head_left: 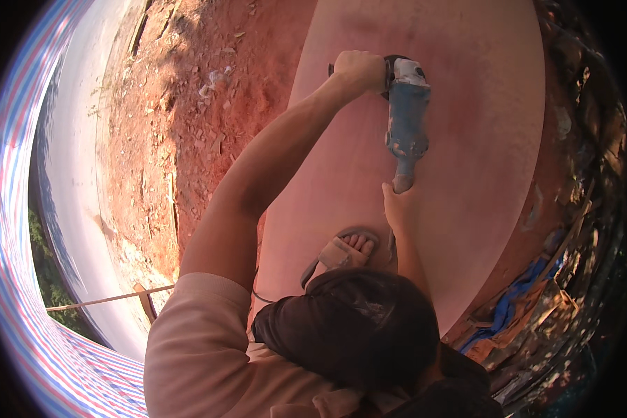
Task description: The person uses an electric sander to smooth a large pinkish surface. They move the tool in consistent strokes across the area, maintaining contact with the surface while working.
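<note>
A blue angle grinder (407, 115) with a pale grey head lies lengthwise over a broad reddish-brown board (481, 139). Its dark disc shows only partly, beside my left hand (360, 72), which is closed round the side handle near the grinder's head. At the narrow rear end, my right hand (398, 205) grips the tool's tail; some of its fingers are hidden. A sandalled foot (352, 247) rests on the board below the grinder. A dark rounded shape (355, 324) at the lower middle covers part of my right arm.
Red earth (216, 118) scattered with chips and scraps lies left of the board. Blue sheeting (508, 306) and wood debris line its right side. A striped tarp (10, 188) hangs at the far left, near a thin pole (111, 298).
</note>
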{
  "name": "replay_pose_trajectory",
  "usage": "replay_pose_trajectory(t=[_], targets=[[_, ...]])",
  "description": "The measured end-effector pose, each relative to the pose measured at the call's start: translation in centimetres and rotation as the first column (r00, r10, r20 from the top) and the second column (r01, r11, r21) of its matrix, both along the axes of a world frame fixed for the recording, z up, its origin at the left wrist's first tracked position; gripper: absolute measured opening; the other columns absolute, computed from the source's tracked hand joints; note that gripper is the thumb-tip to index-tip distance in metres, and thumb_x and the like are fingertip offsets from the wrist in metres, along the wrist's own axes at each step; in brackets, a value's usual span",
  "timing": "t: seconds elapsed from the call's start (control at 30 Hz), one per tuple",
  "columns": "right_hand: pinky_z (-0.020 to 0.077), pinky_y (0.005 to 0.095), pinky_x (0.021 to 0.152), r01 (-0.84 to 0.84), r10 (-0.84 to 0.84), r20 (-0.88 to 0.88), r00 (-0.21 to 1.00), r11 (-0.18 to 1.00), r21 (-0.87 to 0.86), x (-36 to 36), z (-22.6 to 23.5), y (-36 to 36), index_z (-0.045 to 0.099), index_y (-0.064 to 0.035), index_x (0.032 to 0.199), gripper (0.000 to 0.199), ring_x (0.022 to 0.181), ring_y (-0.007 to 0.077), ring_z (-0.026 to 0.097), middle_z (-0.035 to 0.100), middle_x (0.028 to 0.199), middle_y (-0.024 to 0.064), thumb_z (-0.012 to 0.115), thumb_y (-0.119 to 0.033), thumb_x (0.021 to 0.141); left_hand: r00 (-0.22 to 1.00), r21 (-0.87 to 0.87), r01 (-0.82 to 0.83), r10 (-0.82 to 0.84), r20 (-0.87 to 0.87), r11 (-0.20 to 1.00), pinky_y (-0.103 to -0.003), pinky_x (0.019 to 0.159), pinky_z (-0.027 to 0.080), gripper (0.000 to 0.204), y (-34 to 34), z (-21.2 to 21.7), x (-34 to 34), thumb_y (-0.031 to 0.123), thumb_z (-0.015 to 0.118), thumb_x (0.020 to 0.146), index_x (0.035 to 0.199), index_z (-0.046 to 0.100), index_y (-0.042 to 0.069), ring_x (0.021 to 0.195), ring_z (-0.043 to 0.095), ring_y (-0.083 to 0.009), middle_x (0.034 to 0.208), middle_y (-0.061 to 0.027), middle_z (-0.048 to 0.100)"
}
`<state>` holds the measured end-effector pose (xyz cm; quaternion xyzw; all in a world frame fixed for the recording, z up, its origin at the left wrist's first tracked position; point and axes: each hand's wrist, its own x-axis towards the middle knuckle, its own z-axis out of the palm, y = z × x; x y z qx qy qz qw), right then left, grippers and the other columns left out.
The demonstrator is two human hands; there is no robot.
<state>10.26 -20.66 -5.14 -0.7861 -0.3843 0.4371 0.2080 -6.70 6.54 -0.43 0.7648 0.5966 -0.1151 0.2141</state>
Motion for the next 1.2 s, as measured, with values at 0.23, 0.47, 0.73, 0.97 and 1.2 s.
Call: replay_pose_trajectory(t=[0.23,0.47,0.73,0.97,1.2], targets=[[0.0473,0.0335,0.047,0.055,-0.068,-0.075,0.995,0.984,-0.170,6.9,1.2,-0.2,0.069,0.0014,0.109,0.025,0.048,0.0150,0.060,0.064,0.068,0.0045,0.076,-0.016,0.093,0.994,0.021,0.108,-0.109,0.030,0.994,-0.042,0.083,0.062,0.026,0.1,0.2,7.5,0.026,0.069,0.089,0.108,0.083,0.015,0.103,0.079,-0.0302,0.109,-0.0099,0.082],[0.0583,0.0516,0.087,-0.243,0.244,-0.020,0.969,0.969,0.050,-3.2,2.5,8.8,0.067,0.0035,0.116,0.032,0.100,0.0449,0.076,0.076,0.103,0.0259,0.076,-0.014,0.090,0.973,-0.012,-0.185,0.181,-0.146,0.983,-0.044,0.086,0.060,0.029,4.7,1.2,-6.0,0.031,0.071,0.091,0.116,0.081,0.020,0.105,0.078,-0.0293,0.111,-0.0069,0.082],[0.0588,0.0506,0.086,-0.108,0.108,0.007,0.994,0.994,0.026,-3.4,3.2,5.5,0.067,0.0029,0.115,0.030,0.100,0.0431,0.076,0.076,0.102,0.0231,0.075,-0.014,0.091,0.995,0.064,-0.022,0.028,-0.093,0.998,-0.042,0.088,0.061,0.027,3.0,0.4,-3.2,0.029,0.070,0.090,0.111,0.082,0.017,0.104,0.079,-0.0297,0.110,-0.0078,0.082],[0.0589,0.0514,0.089,-0.121,0.113,-0.059,0.992,0.980,-0.158,1.4,2.7,7.0,0.065,0.0042,0.123,0.042,0.104,0.0430,0.076,0.076,0.111,0.0258,0.078,-0.018,0.090,0.992,-0.006,-0.022,0.021,-0.127,1.000,-0.042,0.088,0.061,0.029,4.0,1.6,1.2,0.022,0.067,0.090,0.114,0.082,0.015,0.109,0.078,-0.0281,0.113,-0.0082,0.082],[0.0561,0.0413,0.067,-0.123,0.120,0.036,0.992,0.988,0.088,-0.9,-0.3,6.1,0.064,0.0018,0.112,0.030,0.076,0.0283,0.072,0.071,0.093,0.0152,0.076,-0.014,0.090,0.993,-0.007,-0.065,0.064,-0.101,0.998,-0.042,0.086,0.061,0.029,4.0,1.7,-1.0,0.021,0.068,0.089,0.114,0.082,0.015,0.107,0.078,-0.0294,0.113,-0.0086,0.082]])
